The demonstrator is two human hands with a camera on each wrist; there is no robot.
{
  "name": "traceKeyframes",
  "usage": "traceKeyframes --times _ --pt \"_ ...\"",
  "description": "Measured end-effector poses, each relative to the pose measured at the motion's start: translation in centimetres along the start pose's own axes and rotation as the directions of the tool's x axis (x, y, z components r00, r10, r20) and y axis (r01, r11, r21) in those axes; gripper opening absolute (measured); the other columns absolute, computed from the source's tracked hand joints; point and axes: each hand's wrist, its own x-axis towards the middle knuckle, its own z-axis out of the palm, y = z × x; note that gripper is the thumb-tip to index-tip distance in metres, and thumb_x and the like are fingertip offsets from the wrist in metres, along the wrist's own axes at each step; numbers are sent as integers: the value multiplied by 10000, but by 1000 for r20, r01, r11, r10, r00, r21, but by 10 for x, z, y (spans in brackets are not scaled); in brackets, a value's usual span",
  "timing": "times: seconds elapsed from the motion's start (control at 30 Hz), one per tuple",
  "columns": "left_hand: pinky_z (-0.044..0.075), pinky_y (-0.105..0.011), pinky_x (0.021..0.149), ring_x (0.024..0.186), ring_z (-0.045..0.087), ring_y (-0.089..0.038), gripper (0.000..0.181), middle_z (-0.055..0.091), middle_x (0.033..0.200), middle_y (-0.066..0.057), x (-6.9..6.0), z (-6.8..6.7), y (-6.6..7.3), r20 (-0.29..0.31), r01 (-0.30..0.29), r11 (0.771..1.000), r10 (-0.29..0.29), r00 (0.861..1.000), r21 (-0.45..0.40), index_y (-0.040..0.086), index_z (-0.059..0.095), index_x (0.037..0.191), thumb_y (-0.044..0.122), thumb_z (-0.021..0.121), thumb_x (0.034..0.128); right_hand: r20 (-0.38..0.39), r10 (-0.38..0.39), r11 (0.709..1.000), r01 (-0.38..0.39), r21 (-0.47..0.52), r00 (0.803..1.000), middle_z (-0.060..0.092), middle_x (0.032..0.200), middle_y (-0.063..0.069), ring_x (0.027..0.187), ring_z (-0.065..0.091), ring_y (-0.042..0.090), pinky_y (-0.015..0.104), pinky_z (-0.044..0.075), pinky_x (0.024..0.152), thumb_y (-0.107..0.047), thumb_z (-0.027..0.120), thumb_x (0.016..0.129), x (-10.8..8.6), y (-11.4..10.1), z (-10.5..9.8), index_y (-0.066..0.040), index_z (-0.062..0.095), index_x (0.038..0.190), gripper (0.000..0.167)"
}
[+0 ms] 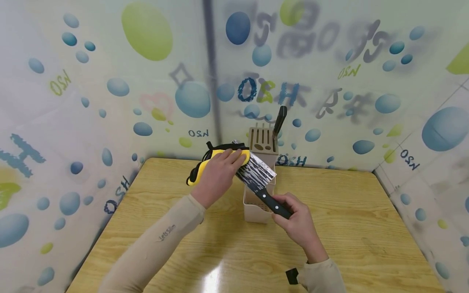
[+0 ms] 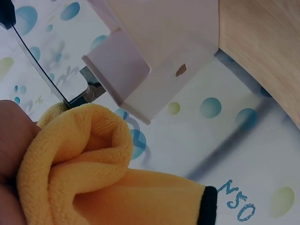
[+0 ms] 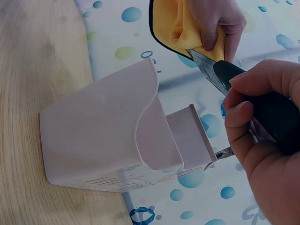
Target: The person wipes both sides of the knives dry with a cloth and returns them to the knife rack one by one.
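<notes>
My right hand point(image 1: 298, 224) grips the black riveted handle of a broad cleaver point(image 1: 258, 173), whose blade points up and to the left. A yellow cloth with black edging point(image 1: 200, 173) is folded over the blade's far end. My left hand point(image 1: 220, 175) holds that cloth against the blade. In the right wrist view, the left fingers and thumb point(image 3: 208, 40) pinch the cloth around the blade, hiding its tip. The left wrist view shows the cloth point(image 2: 93, 159) bunched beside that hand. Cleaver and cloth are held in the air, partly in front of a pale knife holder point(image 1: 256, 213).
Another black-handled knife point(image 1: 280, 120) stands in a right-hand slot of the holder's slotted top. The holder stands on a wooden table point(image 1: 329, 203) near its back edge. Patterned sheeting point(image 1: 311, 81) rises behind and at both sides.
</notes>
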Motion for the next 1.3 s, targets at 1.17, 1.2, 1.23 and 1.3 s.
traceKeyframes --times 1.17,1.2,1.23,1.3 --pt "568 -378 1020 1265 634 -287 467 641 1415 -77 -15 -5 55 -92 -161 987 158 983 -22 104 663 1379 83 779 927 -23 130 991 -130 -26 991 694 1032 76 872 601 204 260 524 783 56 777 835 2 -6 1 -50 748 1153 337" --pt "567 -376 1022 1268 633 -285 468 640 1417 -76 -15 -5 56 -94 -161 987 158 983 -25 105 663 1380 96 781 928 -26 136 990 -137 -27 990 695 1046 79 884 600 207 262 522 794 48 778 839 2 -6 1 -50 747 1157 334" --pt "566 -376 1023 1270 632 -285 465 641 1416 -76 -15 -6 57 -97 -162 986 159 983 -27 106 663 1380 102 781 930 -27 139 990 -140 -25 990 695 1059 84 892 601 212 264 523 802 43 778 843 3 -7 1 -47 746 1162 334" --pt "563 -376 1029 1275 629 -285 465 638 1420 -76 -16 -6 59 -100 -158 987 154 983 -29 109 661 1384 108 778 934 -29 143 989 -144 -25 989 696 1070 91 900 601 218 265 522 809 49 774 847 4 -7 1 -42 744 1169 336"
